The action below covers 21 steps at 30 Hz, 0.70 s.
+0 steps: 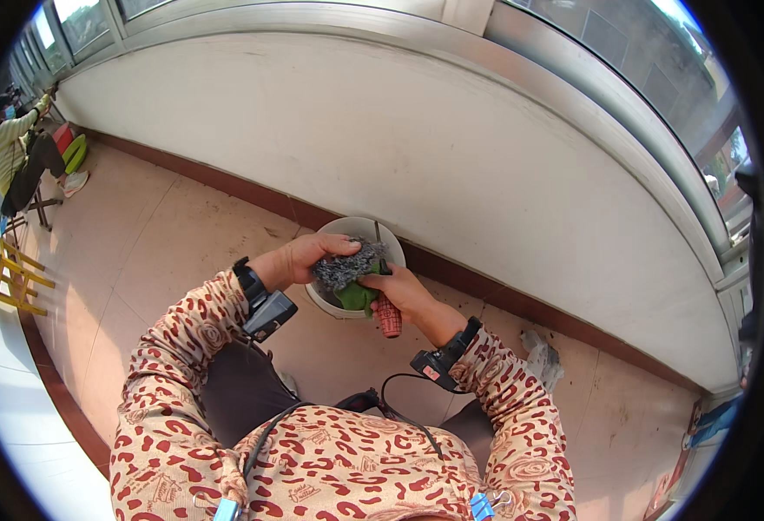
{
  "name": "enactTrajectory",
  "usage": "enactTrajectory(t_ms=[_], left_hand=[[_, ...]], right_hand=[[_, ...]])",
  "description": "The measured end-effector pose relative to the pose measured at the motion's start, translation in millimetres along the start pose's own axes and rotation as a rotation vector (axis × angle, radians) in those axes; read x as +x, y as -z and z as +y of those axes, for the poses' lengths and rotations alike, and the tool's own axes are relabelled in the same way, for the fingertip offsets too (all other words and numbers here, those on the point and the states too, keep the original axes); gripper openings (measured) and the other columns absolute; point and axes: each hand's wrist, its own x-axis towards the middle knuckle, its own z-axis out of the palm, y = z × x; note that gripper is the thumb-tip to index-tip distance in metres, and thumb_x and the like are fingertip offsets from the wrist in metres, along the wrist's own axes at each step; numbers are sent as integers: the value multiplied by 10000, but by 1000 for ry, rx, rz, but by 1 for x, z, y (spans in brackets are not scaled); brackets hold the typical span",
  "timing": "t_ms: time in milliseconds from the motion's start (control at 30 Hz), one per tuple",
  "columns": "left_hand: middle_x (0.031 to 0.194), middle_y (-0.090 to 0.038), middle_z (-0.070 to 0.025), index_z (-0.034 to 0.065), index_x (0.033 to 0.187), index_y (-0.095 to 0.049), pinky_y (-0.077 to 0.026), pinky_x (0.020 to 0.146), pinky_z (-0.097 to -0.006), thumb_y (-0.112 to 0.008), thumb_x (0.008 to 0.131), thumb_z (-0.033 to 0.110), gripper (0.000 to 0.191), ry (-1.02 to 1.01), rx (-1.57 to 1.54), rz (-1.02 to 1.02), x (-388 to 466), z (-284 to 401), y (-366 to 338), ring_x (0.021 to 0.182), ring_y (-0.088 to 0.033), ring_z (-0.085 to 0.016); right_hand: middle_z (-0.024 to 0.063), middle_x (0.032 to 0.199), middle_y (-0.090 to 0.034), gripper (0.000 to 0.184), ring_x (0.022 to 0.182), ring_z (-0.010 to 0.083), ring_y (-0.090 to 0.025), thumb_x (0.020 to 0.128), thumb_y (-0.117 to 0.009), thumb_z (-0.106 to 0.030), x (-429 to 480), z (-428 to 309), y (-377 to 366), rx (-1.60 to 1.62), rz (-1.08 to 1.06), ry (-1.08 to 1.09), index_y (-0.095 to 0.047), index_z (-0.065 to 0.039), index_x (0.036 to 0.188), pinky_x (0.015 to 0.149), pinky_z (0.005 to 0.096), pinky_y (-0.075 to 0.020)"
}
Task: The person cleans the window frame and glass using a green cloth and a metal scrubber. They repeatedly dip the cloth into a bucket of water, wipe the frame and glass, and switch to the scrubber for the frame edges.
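Observation:
My left hand (302,258) grips a grey wire-wool scouring pad (349,266), with the thumb pressed on its top. Close beside it, my right hand (405,294) is closed around a red patterned handle (390,318) and a bunched green cloth (357,298). The cloth touches the pad's lower side. What the handle belongs to is mostly hidden by the fingers. Both hands are above a whitish bucket (392,253) on the floor by the wall. A thin dark rod (377,230) shows at the bucket's far side; whether it joins the handle I cannot tell.
A low white wall (382,130) with metal window frames (590,98) rises ahead. A crumpled plastic bag (542,359) lies on the tiled floor at right. At left are a yellow stool (17,277), a seated person (20,146) and a green basin (75,154). Another person's leg (714,420) shows far right.

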Motion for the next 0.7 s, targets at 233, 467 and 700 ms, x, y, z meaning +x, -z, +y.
enactTrajectory(t_ms=[233,467,700], left_hand=[[918,-658,-69,36,969,-609,-521,706,-321,-632,831,277,279,185,-164,113,24,-26,-10,776,-627,-185],[804,-633,-89,50,877,-604,-499,540,-357,-517,858,309,274,-63,-350,425,33,-48,4,661,-594,-230],[816,-621,-126,81,893,-596,-481,607,-406,-435,866,350,315,-269,-492,516,48,-41,15,673,-561,-314]], right_hand=[[84,780,-564,203,515,184,-542,850,-533,-134,19,6,-5,144,5,-140,-512,-50,1034,424,359,-502],[109,781,-550,233,553,211,-559,841,-518,-153,27,-19,-17,123,-5,-193,-474,-32,1035,464,386,-524],[142,894,-550,401,580,250,-602,820,-537,-126,13,-53,-29,15,-36,-145,-389,-35,1181,472,398,-547]])
